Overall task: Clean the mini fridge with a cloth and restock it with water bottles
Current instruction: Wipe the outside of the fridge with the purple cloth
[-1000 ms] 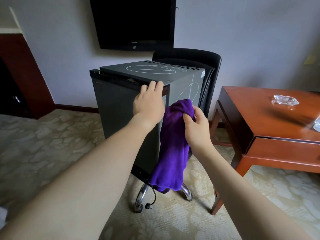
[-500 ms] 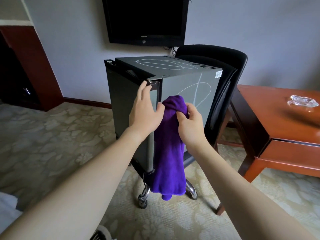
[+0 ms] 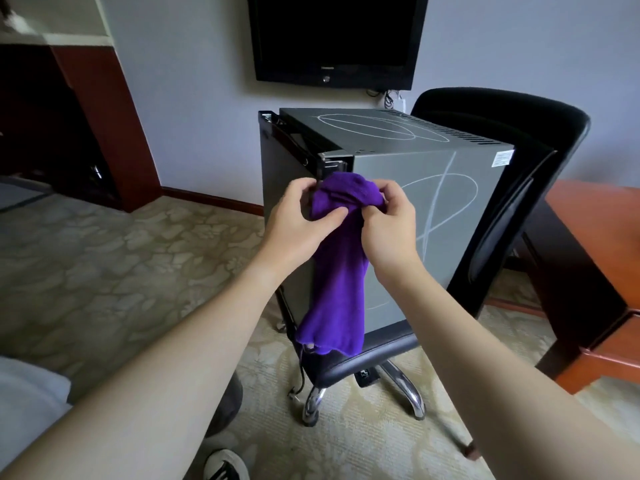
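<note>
Both hands are bunched up on the top of the purple cloth [image 3: 337, 268]: the left hand [image 3: 300, 221] pinches it between thumb and fingers, and the right hand [image 3: 389, 225] has its fingers curled into the fold. The rest of the cloth hangs down in front of the mini fridge [image 3: 408, 216] (the grey one with chalky loops scrawled on it). The fridge sits on a black office chair [image 3: 512, 188], and its door looks shut, though that edge is hard to read. A TV [image 3: 334, 39] hangs on the wall above, and a reddish wooden surface [image 3: 595, 244] stands off to the right.
</note>
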`<state>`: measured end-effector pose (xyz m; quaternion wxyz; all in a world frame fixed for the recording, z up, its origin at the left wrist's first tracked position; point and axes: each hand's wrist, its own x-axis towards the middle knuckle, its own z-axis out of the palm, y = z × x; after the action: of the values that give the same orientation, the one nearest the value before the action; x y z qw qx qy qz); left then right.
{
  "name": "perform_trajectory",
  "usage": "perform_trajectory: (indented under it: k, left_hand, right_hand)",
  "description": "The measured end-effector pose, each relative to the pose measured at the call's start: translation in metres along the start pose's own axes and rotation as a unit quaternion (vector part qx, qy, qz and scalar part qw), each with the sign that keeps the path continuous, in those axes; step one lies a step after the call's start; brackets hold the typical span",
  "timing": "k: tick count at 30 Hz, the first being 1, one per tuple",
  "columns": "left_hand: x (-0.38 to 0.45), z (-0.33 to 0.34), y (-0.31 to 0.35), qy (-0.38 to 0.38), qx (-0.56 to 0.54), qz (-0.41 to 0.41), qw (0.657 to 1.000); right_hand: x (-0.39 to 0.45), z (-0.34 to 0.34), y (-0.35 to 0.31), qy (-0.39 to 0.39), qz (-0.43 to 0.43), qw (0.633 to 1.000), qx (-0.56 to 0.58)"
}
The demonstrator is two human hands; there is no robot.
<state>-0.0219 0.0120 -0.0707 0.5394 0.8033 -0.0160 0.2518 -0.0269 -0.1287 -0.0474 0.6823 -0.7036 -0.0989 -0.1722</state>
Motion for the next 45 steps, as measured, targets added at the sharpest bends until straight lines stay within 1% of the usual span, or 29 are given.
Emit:
perform_trajectory:
  k: [2, 4, 6, 8, 10, 12, 14, 16, 19, 20, 21, 23, 25, 27, 29, 30, 32, 34, 37, 39, 42, 45]
  left_hand:
    - [0.005, -0.006, 0.006, 0.012, 0.068, 0.044, 0.997]
    - [0.012, -0.009, 0.018, 0.050, 0.147, 0.111, 0.982]
    - [0.020, -0.010, 0.030, 0.085, 0.194, 0.167, 0.963]
    - [0.027, -0.010, 0.040, 0.095, 0.231, 0.193, 0.949]
    - [0.035, -0.008, 0.045, 0.090, 0.257, 0.202, 0.941]
    - [0.041, -0.006, 0.048, 0.081, 0.259, 0.190, 0.944]
    - [0.045, -0.003, 0.048, 0.075, 0.265, 0.166, 0.947]
    - [0.046, 0.001, 0.046, 0.070, 0.284, 0.155, 0.944]
    - [0.047, 0.004, 0.039, 0.088, 0.305, 0.171, 0.933]
    - [0.048, 0.005, 0.037, 0.095, 0.311, 0.174, 0.930]
    - [0.048, 0.005, 0.035, 0.100, 0.313, 0.171, 0.929]
    - [0.048, 0.009, 0.028, 0.106, 0.301, 0.159, 0.934]
    - [0.047, 0.015, 0.018, 0.117, 0.270, 0.161, 0.942]
    - [0.044, 0.021, 0.004, 0.153, 0.201, 0.167, 0.953]
    - [0.043, 0.025, -0.007, 0.183, 0.109, 0.161, 0.964]
    - [0.044, 0.026, -0.013, 0.193, 0.060, 0.147, 0.968]
    - [0.045, 0.024, -0.020, 0.208, -0.033, 0.080, 0.974]
    - [0.049, 0.021, -0.032, 0.205, -0.078, 0.033, 0.975]
    - [0.046, 0.020, -0.052, 0.190, -0.082, 0.036, 0.978]
    - [0.042, 0.021, -0.061, 0.192, -0.064, 0.042, 0.978]
    - [0.038, 0.027, -0.072, 0.208, -0.035, 0.027, 0.977]
    - [0.034, 0.032, -0.085, 0.208, -0.046, 0.016, 0.977]
  right_hand:
    - [0.009, 0.008, -0.005, 0.015, -0.022, 1.000, -0.011]
    - [0.017, 0.013, -0.008, 0.028, -0.044, 0.998, -0.029]
    - [0.025, 0.017, -0.011, 0.043, -0.069, 0.995, -0.057]
    - [0.033, 0.018, -0.015, 0.065, -0.096, 0.990, -0.084]
    - [0.041, 0.020, -0.016, 0.093, -0.131, 0.981, -0.112]
    - [0.049, 0.021, -0.015, 0.122, -0.139, 0.976, -0.119]
    - [0.057, 0.022, -0.011, 0.125, -0.128, 0.976, -0.126]
    - [0.061, 0.026, -0.005, 0.126, -0.124, 0.971, -0.158]
    - [0.061, 0.032, 0.007, 0.167, -0.159, 0.947, -0.224]
    - [0.060, 0.035, 0.011, 0.169, -0.167, 0.945, -0.227]
    - [0.059, 0.039, 0.014, 0.156, -0.168, 0.950, -0.213]
    - [0.056, 0.045, 0.024, 0.118, -0.185, 0.957, -0.188]
    - [0.052, 0.049, 0.036, 0.097, -0.214, 0.954, -0.187]
    - [0.049, 0.049, 0.044, 0.099, -0.230, 0.951, -0.179]
    - [0.049, 0.049, 0.051, 0.104, -0.252, 0.944, -0.186]
    - [0.050, 0.049, 0.053, 0.103, -0.264, 0.939, -0.195]
    - [0.052, 0.052, 0.057, 0.102, -0.291, 0.926, -0.217]
    - [0.053, 0.058, 0.060, 0.117, -0.303, 0.917, -0.230]
    - [0.049, 0.067, 0.070, 0.137, -0.301, 0.915, -0.230]
    - [0.044, 0.072, 0.081, 0.130, -0.305, 0.914, -0.235]
    - [0.038, 0.073, 0.098, 0.120, -0.310, 0.913, -0.239]
    - [0.035, 0.071, 0.110, 0.120, -0.317, 0.909, -0.242]
